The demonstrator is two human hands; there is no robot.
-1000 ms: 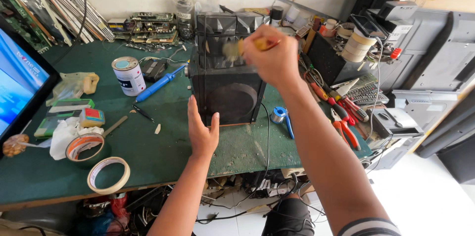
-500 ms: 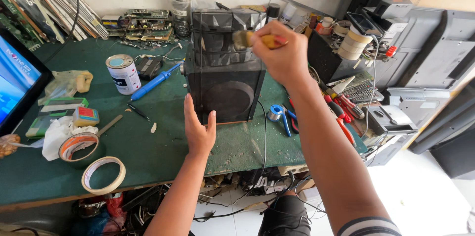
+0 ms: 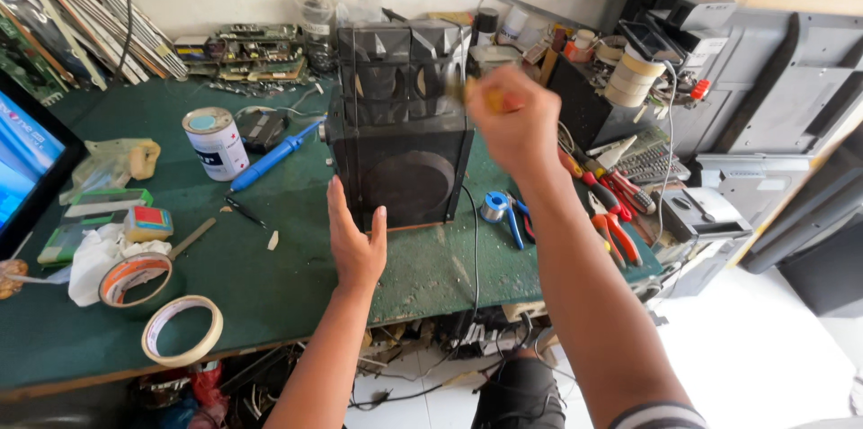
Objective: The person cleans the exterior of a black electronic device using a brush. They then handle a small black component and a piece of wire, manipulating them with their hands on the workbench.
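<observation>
Far out to the left of my left hand point(image 3: 356, 245) a screen point(image 3: 27, 168) glows blue at the bench edge; nearer me on that side lie two rolls of tape, an orange-rimmed one point(image 3: 133, 278) and a pale one point(image 3: 182, 330), both flat on the green bench top point(image 3: 270, 290); beyond them, still left of my hand, a white tin with a blue lid point(image 3: 214, 143) stands upright, with a blue-handled tool point(image 3: 274, 156) lying just beside it.

My left hand is open and flat, fingers together and thumb apart, pressed against the lower left front corner of the black speaker box point(image 3: 403, 146); it grips nothing; the box stands upright directly ahead of that hand, its round speaker opening facing me, and a stack of circuit boards point(image 3: 247, 44) sits behind it by the wall.

My right hand point(image 3: 514, 123) is closed in a fist around a yellow-handled brush point(image 3: 481, 92), held up at the box's upper right edge; the bristle end is blurred, so I cannot tell whether it touches the box.

Below and right of that hand lie a solder spool point(image 3: 493, 206), blue-handled pliers point(image 3: 515, 224) and red-handled pliers point(image 3: 613, 229); farther right stands a grey printer point(image 3: 782, 96).
</observation>
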